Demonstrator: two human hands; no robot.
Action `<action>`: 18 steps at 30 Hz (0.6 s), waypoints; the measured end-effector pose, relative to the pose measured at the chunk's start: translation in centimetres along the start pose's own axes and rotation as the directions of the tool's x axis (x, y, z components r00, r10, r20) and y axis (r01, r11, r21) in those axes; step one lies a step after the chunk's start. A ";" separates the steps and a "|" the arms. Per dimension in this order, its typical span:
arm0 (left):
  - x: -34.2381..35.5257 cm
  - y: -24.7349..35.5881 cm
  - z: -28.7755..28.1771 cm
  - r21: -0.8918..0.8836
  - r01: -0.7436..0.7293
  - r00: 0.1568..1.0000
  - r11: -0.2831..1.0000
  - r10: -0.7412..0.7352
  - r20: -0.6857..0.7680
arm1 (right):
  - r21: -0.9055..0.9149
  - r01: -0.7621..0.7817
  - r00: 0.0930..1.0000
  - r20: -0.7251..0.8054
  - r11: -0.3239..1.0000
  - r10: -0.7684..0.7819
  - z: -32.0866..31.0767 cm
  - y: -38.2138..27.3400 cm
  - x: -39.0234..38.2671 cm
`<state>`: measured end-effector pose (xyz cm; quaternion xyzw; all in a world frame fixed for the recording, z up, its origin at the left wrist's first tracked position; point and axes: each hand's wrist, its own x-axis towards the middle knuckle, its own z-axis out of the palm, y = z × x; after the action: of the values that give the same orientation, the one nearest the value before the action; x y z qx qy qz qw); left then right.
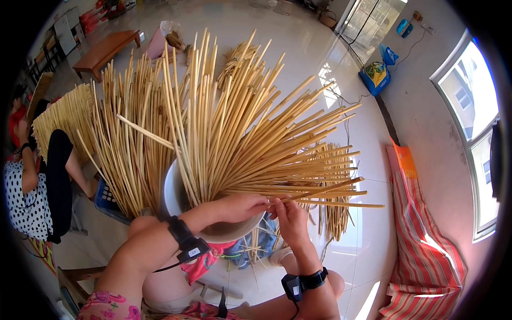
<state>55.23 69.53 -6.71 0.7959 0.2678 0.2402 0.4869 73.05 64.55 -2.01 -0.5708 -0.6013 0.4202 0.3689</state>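
A big bundle of tan reed stalks [213,122] fans upward and to the right out of a pale round bucket [229,233] in front of me. My left hand [242,207] reaches across the bucket's near rim, fingers pinched at the lower end of a reed stalk [330,188]. Right beside it, my right hand [290,218] is closed with thumb and finger at the same stalk end. The stalk points right, over other stalks of the bundle. The fingertips partly hide the exact grip. Each wrist wears a black strap with a small box.
More stalks [130,122] stand in a blue basket [109,200] on the left. A person in a dotted top [28,186] sits beyond, by a woven reed panel [64,120]. Cut stalks [336,218] lie right of the bucket; striped cloth [421,240] hangs by the wall.
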 end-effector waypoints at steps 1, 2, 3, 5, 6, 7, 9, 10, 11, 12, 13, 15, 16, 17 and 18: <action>0.2 0.4 0.0 0.040 -0.006 1.000 0.999 0.006 -0.004 | 0.042 0.015 1.000 -0.005 0.999 -0.015 0.1 -0.2 -0.1; 0.3 0.8 0.0 0.080 -0.012 1.000 0.997 0.012 -0.007 | 0.025 0.012 1.000 -0.029 1.000 -0.011 0.0 -0.2 -0.2; 0.4 1.1 -0.1 0.119 -0.018 1.000 0.993 0.019 -0.009 | 0.007 0.008 0.999 -0.054 1.000 -0.008 -0.2 -0.3 -0.3; 0.3 1.4 0.0 0.208 0.024 0.999 0.978 -0.019 -0.028 | -0.057 0.060 0.993 -0.094 0.997 -0.065 -0.3 -0.3 -0.4; 0.3 1.6 0.0 0.251 0.046 0.999 0.967 -0.037 -0.039 | -0.105 0.111 0.986 -0.111 0.988 -0.122 -0.4 -0.2 -0.4; 0.3 1.5 0.1 0.269 0.021 0.999 0.963 -0.008 -0.049 | -0.157 0.159 0.976 -0.126 0.975 -0.180 -0.5 -0.2 -0.4; 0.3 1.2 0.2 0.306 -0.027 0.996 0.952 0.050 -0.069 | -0.087 0.145 0.953 -0.256 0.986 -0.163 -0.8 -0.4 -0.5; 0.2 0.7 0.3 0.301 -0.006 0.999 0.954 0.021 -0.048 | -0.052 0.141 0.938 -0.313 0.989 -0.150 -1.1 -0.6 -0.6; 0.1 0.2 0.3 0.296 0.016 1.000 0.955 -0.008 -0.028 | 0.015 0.146 0.924 -0.358 0.989 -0.131 -1.9 -1.2 -0.5; -0.1 -0.3 0.4 0.292 0.038 0.999 0.956 -0.038 -0.008 | 0.074 0.204 0.891 -0.428 0.976 -0.153 -2.5 -1.0 -0.5; -0.3 -0.4 0.2 0.318 0.079 0.995 0.945 -0.092 0.025 | 0.132 0.220 0.863 -0.489 0.966 -0.130 -3.3 -1.1 -0.6; -0.5 -0.4 -0.5 0.371 0.157 0.976 0.915 -0.201 0.082 | 0.191 0.286 0.786 -0.607 0.939 -0.117 -5.3 -1.2 -0.5; -0.5 -0.5 -0.5 0.375 0.160 0.972 0.913 -0.211 0.101 | 0.185 0.331 0.731 -0.670 0.925 -0.128 -6.5 -1.3 -0.4; -0.8 -0.8 -0.8 0.383 0.172 0.967 0.908 -0.230 0.112 | 0.199 0.354 0.680 -0.725 0.914 -0.105 -7.0 -2.2 -0.3; -1.0 -1.1 -1.1 0.391 0.183 0.961 0.902 -0.248 0.124 | 0.274 0.388 0.654 -0.754 0.880 -0.054 -7.6 -2.7 -0.1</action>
<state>53.60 69.98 -7.39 0.8573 0.3526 0.0598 0.3703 79.08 65.06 3.32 -0.5189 -0.3686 0.2261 0.7374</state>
